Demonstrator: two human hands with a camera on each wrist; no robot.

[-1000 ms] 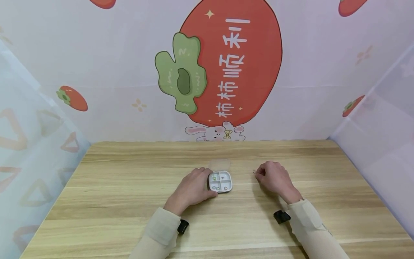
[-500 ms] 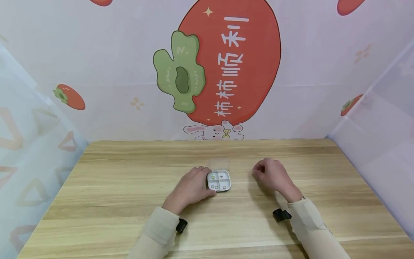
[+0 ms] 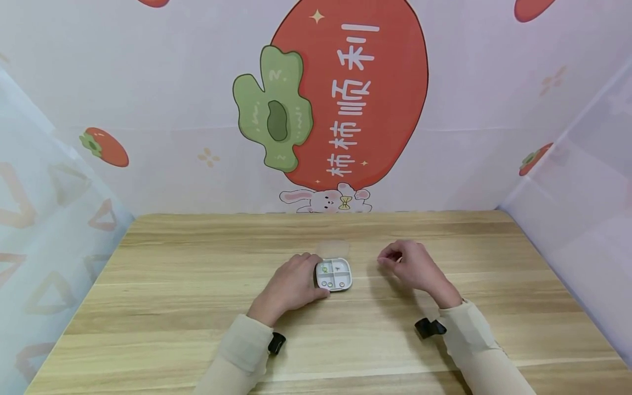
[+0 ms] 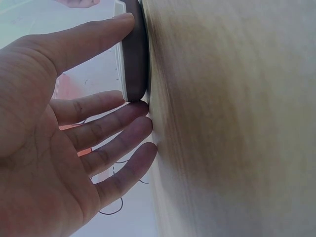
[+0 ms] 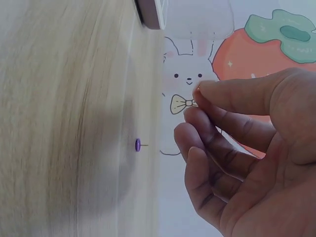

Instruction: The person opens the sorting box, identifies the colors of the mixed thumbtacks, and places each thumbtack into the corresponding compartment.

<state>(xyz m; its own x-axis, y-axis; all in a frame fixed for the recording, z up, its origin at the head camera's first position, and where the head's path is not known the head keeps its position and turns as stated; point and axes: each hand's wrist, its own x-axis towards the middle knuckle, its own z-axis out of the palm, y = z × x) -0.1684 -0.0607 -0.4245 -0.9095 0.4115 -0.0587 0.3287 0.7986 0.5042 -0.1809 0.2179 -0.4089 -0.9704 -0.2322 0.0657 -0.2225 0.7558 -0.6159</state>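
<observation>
My left hand (image 3: 293, 282) holds a small white pill box (image 3: 349, 274) with four compartments by its sides, thumb at the near side and fingers at the far side. Seen from the left wrist, the box (image 4: 134, 54) has a dark outer side and sits on the table. Several tiny round pieces lie in its compartments, one of them green (image 3: 325, 270). To the right, my right hand (image 3: 412, 266) is raised off the table, thumb and forefinger pinching a tiny shiny thing (image 5: 198, 89) mostly hidden by the fingertips. Below it, a purple stud (image 5: 138, 144) stands pin up on the wood.
The box's clear lid (image 3: 333, 249) lies folded back behind it. The wooden table (image 3: 197, 247) ends at a printed backdrop (image 3: 187, 175) at the back, with side panels left and right. Black wrist mounts (image 3: 428, 328) sit beneath both cuffs.
My right hand has moved slightly left, nearer the box; the small piece visible at its fingertips a second ago is now mostly hidden. The left hand has stayed on the box.
</observation>
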